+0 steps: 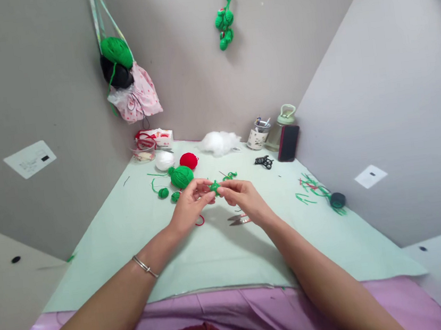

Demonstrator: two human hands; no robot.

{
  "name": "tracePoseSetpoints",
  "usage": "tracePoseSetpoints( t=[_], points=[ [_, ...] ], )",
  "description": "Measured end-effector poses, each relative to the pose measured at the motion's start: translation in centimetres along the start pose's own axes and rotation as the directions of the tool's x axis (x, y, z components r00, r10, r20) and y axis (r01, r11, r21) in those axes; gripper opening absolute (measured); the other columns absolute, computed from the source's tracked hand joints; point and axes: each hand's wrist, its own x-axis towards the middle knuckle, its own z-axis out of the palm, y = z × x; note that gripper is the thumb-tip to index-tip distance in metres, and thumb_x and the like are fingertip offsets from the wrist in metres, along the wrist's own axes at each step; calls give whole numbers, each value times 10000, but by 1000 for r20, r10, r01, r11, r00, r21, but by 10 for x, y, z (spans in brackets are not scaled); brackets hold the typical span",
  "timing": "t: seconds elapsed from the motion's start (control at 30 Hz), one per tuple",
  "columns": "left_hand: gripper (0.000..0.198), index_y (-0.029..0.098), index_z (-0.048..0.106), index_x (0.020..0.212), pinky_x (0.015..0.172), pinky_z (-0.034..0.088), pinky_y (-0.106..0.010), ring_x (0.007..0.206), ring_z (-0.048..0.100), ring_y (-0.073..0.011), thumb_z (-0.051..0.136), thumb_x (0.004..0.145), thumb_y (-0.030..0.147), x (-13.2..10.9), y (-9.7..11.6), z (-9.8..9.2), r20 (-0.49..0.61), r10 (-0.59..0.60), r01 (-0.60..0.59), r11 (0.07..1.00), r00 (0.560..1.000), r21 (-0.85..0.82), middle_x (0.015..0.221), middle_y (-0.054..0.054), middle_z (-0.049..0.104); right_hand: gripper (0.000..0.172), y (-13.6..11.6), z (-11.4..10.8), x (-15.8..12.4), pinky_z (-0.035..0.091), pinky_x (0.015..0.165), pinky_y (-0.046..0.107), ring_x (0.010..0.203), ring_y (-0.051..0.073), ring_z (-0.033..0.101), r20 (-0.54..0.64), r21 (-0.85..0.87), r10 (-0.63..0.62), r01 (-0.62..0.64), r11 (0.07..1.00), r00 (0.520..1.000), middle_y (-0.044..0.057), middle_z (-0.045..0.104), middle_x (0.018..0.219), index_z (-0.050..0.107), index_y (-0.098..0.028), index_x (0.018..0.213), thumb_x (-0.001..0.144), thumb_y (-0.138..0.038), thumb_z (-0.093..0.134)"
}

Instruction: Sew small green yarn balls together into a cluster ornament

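Observation:
Between my fingertips, above the pale green table cover, is a small green crocheted piece. My left hand pinches it from the left, and my right hand grips its right side. Fingers hide part of it, so its full shape cannot be made out. Just behind my left hand lie a green yarn ball and two small green crocheted balls, the nearer one partly covered by the hand. Snips lie below my right hand, and a red yarn strand rests under my left.
Behind are a red yarn ball, a white yarn ball and white stuffing. A pen cup, a bottle and a phone stand back right. Yarn scraps and a black roll lie right.

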Motion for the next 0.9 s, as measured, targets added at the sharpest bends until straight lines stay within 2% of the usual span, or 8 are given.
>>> tracePoseSetpoints(
  t=[0.17, 0.3, 0.4, 0.53, 0.6, 0.67, 0.73, 0.9],
  points=[
    [324, 198, 571, 988, 974, 524, -377, 951, 650, -145, 786, 768, 303, 0, 1, 2, 27, -98, 102, 976, 995, -195, 1044, -4, 608, 396, -1, 2, -4, 396, 575, 259, 619, 117, 479, -44, -103, -75, 71, 992, 996, -8, 571, 686, 729, -149, 940, 785, -513, 729],
    [251, 183, 579, 936, 1022, 505, -375, 920, 668, -135, 769, 783, 240, 0, 8, 2, 68, -182, 194, 905, 981, -379, 947, 2, 659, 313, 1, -4, -9, 445, 630, 274, 660, 122, 532, -45, -208, -224, 211, 955, 973, 22, 609, 791, 733, -174, 1004, 907, -442, 602],
    [213, 175, 604, 921, 1005, 522, -375, 870, 689, -142, 759, 778, 202, 2, 12, -1, 65, -234, 235, 832, 970, -502, 913, -5, 694, 314, -1, -9, -11, 438, 603, 269, 612, 105, 504, -70, -154, -282, 269, 951, 957, 14, 611, 805, 692, -194, 1149, 947, -373, 531],
    [127, 159, 644, 865, 972, 542, -355, 836, 699, -147, 736, 786, 197, 4, 12, -4, 54, -291, 269, 780, 955, -565, 883, -17, 710, 436, -5, -8, -15, 433, 572, 260, 578, 103, 490, -119, -93, -269, 259, 961, 956, -13, 636, 781, 552, -226, 1342, 917, -320, 574],
    [102, 152, 659, 857, 976, 541, -355, 852, 702, -155, 724, 796, 202, 5, 12, -5, 49, -309, 281, 775, 950, -566, 884, -31, 721, 338, -5, -5, -17, 435, 563, 261, 576, 111, 517, -114, -94, -239, 230, 969, 964, -8, 653, 747, 608, -213, 1213, 903, -347, 601],
    [94, 151, 665, 854, 977, 541, -352, 858, 701, -156, 722, 798, 202, 5, 11, -5, 48, -314, 284, 772, 948, -569, 887, -36, 727, 201, -5, -2, -20, 444, 578, 265, 595, 122, 554, -91, -138, -224, 211, 968, 970, 4, 657, 712, 658, -196, 985, 895, -372, 619],
    [95, 155, 663, 848, 966, 545, -343, 852, 698, -151, 726, 798, 204, 5, 11, -5, 52, -312, 283, 765, 949, -578, 883, -32, 725, 195, -5, 1, -22, 444, 594, 267, 606, 129, 568, -80, -210, -234, 213, 954, 969, 7, 643, 677, 661, -190, 858, 897, -378, 623],
    [115, 165, 649, 845, 924, 558, -321, 830, 686, -138, 741, 788, 206, 5, 13, -6, 60, -294, 272, 762, 954, -588, 870, -19, 711, 196, -6, 4, -26, 384, 548, 257, 549, 120, 505, -81, -314, -244, 207, 926, 966, -15, 587, 597, 674, -194, 865, 909, -374, 609]
  ],
)
